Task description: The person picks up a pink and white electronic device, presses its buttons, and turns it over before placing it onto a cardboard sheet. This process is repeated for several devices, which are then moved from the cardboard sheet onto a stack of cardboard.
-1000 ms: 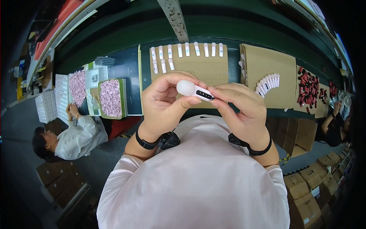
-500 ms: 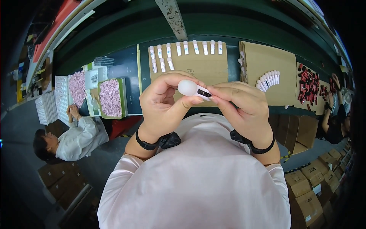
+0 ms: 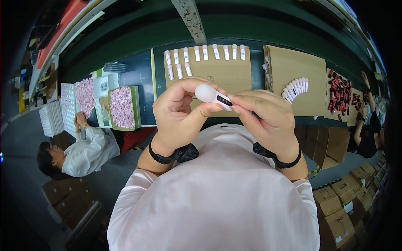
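Held up in front of my chest is a small pale pink handheld device (image 3: 209,95) with a round white head and a black button strip. The thumb and fingers of my left hand (image 3: 180,111) close around it just behind the head. My right hand (image 3: 266,117) pinches its narrow tail end between thumb and fingertips. Beyond my hands, on a sheet of cardboard (image 3: 228,73), similar devices (image 3: 205,52) lie in one long row, with a short row (image 3: 179,71) below its left end.
A fan of similar devices (image 3: 297,87) rests on another cardboard sheet (image 3: 307,62) to the right, near a pile of red and black parts (image 3: 340,94). Leftward stands a green tray of pink pieces (image 3: 136,113). Co-workers (image 3: 90,146) sit on both sides; cartons (image 3: 339,221) fill the lower right.
The device has turned slightly in my fingers, its tail end tipping toward me. My hands stay nearly in place. At far right, a co-worker's arm has shifted.
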Demonstrator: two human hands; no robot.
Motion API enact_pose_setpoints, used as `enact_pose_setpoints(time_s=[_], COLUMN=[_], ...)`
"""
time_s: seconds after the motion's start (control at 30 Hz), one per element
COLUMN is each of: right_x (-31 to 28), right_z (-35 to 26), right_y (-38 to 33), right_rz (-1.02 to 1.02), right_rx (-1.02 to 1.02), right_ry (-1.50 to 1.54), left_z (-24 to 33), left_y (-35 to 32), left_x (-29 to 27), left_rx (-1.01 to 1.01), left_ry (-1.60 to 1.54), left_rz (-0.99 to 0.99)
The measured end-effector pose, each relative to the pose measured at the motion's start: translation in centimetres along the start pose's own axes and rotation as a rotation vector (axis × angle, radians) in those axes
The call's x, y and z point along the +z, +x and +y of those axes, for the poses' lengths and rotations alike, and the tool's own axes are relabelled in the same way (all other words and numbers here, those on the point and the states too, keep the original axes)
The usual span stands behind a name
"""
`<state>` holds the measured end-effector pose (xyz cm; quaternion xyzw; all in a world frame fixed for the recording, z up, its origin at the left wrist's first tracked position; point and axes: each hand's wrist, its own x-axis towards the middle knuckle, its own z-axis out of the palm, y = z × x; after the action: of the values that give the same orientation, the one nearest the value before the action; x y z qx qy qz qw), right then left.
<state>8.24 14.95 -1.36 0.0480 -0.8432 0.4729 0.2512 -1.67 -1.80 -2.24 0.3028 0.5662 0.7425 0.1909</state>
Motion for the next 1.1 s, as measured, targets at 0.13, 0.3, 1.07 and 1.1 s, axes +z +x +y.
enact_pose_setpoints(time_s=[0.13,0.3,1.07,1.1], right_x=[0.00,-0.05,0.02,0.00], right_z=[0.05,0.05,0.88,0.95], right_y=[0.10,0.23,0.21,0.11], right_rz=[-0.012,-0.026,0.054,0.036], right_rx=[0.019,0.041,-0.053,-0.039], right_ry=[0.025,0.057,-0.066,-0.058], left_z=[-0.05,0.04,-0.53,-0.58], left_y=[0.11,0.21,0.87,0.89], left_x=[-0.14,-0.15,-0.53,-0.68], left_rx=[-0.001,-0.003,0.018,0.052], left_ry=[0.000,-0.019,0.058,0.110], left_rz=[-0.001,-0.003,-0.076,-0.103])
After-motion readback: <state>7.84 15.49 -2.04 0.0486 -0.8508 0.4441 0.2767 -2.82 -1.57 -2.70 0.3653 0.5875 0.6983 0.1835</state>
